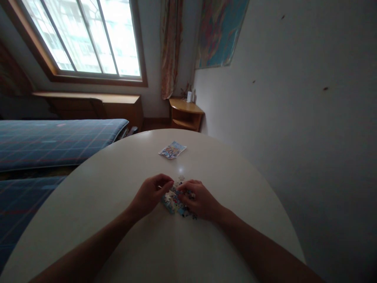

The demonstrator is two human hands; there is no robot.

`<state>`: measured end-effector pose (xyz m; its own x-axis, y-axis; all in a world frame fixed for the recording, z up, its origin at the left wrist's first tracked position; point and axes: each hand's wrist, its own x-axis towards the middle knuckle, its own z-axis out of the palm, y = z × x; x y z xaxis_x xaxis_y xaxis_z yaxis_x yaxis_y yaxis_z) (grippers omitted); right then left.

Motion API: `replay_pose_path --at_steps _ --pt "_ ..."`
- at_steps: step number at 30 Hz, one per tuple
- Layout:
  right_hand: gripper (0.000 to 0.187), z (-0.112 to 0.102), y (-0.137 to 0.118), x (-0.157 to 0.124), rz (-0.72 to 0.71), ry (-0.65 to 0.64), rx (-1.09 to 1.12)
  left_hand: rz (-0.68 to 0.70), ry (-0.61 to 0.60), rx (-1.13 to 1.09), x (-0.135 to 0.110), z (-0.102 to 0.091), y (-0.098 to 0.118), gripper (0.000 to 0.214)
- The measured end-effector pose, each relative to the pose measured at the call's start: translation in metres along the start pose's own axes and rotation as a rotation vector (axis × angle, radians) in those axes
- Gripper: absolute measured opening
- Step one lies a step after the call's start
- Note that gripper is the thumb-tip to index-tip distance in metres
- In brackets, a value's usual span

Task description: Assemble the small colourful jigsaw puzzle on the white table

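A small heap of jigsaw puzzle pieces (173, 200) lies on the white table, some showing printed colours and others pale backs. On the heap's left side is my left hand (150, 194), its fingers curled and the thumb tip close to the index fingertip. Whatever is between those tips, if anything, is too small to make out. My right hand (202, 201) reaches over the heap from the right, with thumb and fingers a little apart and touching the pieces. It covers part of the pile. Beyond the hands, a printed picture sheet (172, 149) rests on the table.
The round white table (118, 165) fills the foreground, with a wall (282, 118) close on its right. A bed with a blue plaid mattress (59, 141) stands at left. Behind are a wooden corner shelf (185, 105), a desk (118, 99) and a window (88, 35).
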<state>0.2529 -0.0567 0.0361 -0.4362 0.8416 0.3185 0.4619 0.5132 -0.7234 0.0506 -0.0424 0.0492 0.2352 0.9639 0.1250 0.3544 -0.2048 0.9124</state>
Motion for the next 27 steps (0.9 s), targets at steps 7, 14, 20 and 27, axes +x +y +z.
replay_pose_path --at_steps 7,14,20,27 --pt "0.013 0.0 -0.001 0.001 0.045 -0.003 -0.023 0.055 -0.007 0.163 -0.004 -0.001 0.0 0.027" --pt "0.013 0.0 -0.002 0.001 0.043 0.0 -0.037 0.055 -0.038 0.229 -0.003 0.0 -0.005 0.026" --pt "0.015 -0.001 0.0 0.002 0.116 0.049 0.077 0.122 -0.059 0.235 -0.007 0.003 -0.006 0.026" --pt "0.013 0.0 0.0 0.001 0.09 0.046 0.105 0.21 -0.026 0.293 -0.007 0.005 -0.015 0.022"
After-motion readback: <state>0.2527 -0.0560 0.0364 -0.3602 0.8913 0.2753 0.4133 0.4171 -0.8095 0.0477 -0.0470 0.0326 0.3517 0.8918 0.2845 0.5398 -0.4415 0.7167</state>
